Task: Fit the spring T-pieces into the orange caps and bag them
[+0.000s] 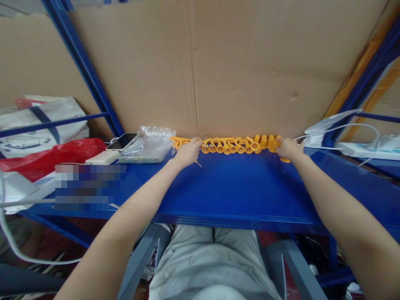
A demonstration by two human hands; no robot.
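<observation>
Both arms reach to the back of the blue table [237, 191]. My left hand [189, 153] is closed over the left part of a row of yellow-orange plastic pieces, at the corkscrews [177, 142] with T-shaped handles and thin metal spirals. Its fingertips are partly hidden, and a spiral pokes out below them. Beside it, several flared yellow-orange pieces [233, 146] lie side by side, round open ends facing me. Further right stand several yellow-orange sleeves [263, 141]. My right hand [290, 148] has its fingers bent around a yellow-orange sleeve [275, 145] at the row's right end.
Cardboard [237, 66] walls off the back. To the left lie a phone [122, 141], a clear plastic bag [148, 146], a white power bank [103, 157] and a red bag [62, 154]. White cables and a power strip [368, 150] are at the right.
</observation>
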